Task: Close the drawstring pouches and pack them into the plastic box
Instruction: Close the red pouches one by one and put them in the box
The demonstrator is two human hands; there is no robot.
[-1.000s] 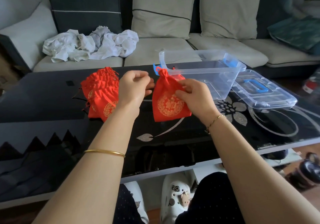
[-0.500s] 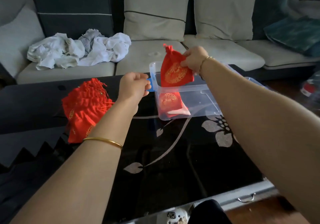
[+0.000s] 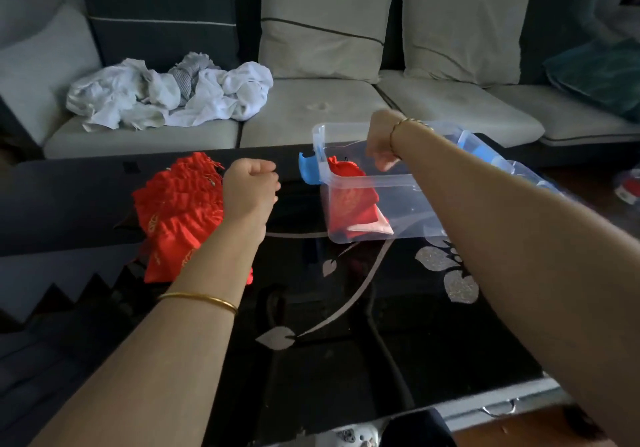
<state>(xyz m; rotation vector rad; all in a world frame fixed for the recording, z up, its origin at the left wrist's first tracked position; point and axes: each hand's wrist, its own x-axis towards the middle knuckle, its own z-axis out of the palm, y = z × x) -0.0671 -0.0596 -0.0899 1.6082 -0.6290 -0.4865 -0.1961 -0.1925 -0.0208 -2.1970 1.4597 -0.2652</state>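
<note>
A clear plastic box [image 3: 408,211] with a blue latch [image 3: 309,169] stands on the black glass table [image 3: 346,308]. Red drawstring pouches [image 3: 349,200] with gold print lie inside it at the left end. A pile of several more red pouches [image 3: 176,214] lies on the table to the left. My right hand [image 3: 382,141] hangs over the box with its fingers pointing down, loosely curled and holding nothing. My left hand [image 3: 251,183] is a fist just right of the pile, above the table, and nothing shows in it.
The box's clear lid [image 3: 519,169] lies behind my right forearm. Behind the table is a grey sofa [image 3: 311,110] with cushions and a heap of white clothes [image 3: 166,93]. The table's front edge runs near my knees.
My right hand carried the closed pouch from the table over the box and let it go; the pouch now lies inside. My left hand stayed beside the pile.
</note>
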